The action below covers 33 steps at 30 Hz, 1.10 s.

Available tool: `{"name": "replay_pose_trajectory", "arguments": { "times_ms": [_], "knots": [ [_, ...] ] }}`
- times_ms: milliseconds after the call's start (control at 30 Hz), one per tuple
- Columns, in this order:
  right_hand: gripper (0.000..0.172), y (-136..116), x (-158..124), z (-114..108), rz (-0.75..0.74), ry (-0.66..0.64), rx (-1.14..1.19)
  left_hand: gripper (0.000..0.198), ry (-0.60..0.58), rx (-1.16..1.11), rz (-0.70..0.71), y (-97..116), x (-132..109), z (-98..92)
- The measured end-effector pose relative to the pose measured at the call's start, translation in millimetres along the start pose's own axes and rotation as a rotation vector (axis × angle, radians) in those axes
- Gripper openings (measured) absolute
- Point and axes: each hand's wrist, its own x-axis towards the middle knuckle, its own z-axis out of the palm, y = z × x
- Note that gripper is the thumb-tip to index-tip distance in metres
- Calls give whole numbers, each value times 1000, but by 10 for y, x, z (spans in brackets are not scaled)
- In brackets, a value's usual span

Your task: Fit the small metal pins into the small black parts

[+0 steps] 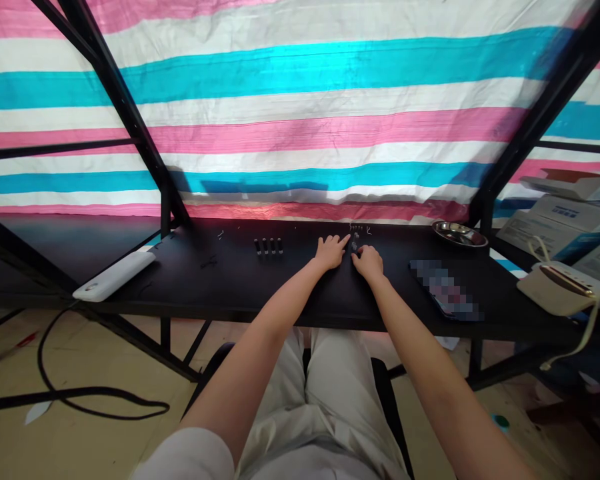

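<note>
My left hand (pixel 331 252) rests on the black tabletop (pixel 305 293) with its fingers stretched out and spread. Its index finger reaches toward a small cluster of clear, shiny pieces (pixel 355 241), too small to name. Just right of that cluster, my right hand (pixel 369 262) has its fingers curled and closed; whatever they pinch is hidden. Beyond both hands lies a row of tiny pale pieces (pixel 359 228). To the left of my left hand, several short black cylinders (pixel 266 247) with light ends stand in a line.
A round metal dish (pixel 460 235) and a phone-like slab (pixel 443 290), partly pixelated, lie to the right. Farther right are a beige pouch (pixel 555 290) and white boxes (pixel 570 217). A white power strip (pixel 115 277) sits left, its black cable (pixel 43 360) hanging. Black frame posts flank the table.
</note>
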Motion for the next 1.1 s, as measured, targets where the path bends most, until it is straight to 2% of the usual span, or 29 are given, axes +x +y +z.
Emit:
{"name": "replay_pose_trajectory", "arguments": {
  "times_ms": [100,167,367,500,633,800,1100],
  "knots": [
    [28,4,-4,12,-2,21,4,36,118,12,28,10,-3,-30],
    [28,5,0,21,-2,32,0,26,158,6,28,0,-26,-69],
    [30,11,77,52,27,36,8,20,239,-118,10,-179,-281,-247],
    [33,5,143,71,52,11,26,20,328,-223,-95,-342,-549,-328],
    [33,4,185,93,43,0,34,17,411,-330,-226,-449,-748,-306],
    [29,-1,215,123,46,8,38,16,445,-403,-267,-519,-849,-246],
    [25,-14,221,130,35,3,28,14,433,-415,-161,-563,-875,-180]
  ]
}}
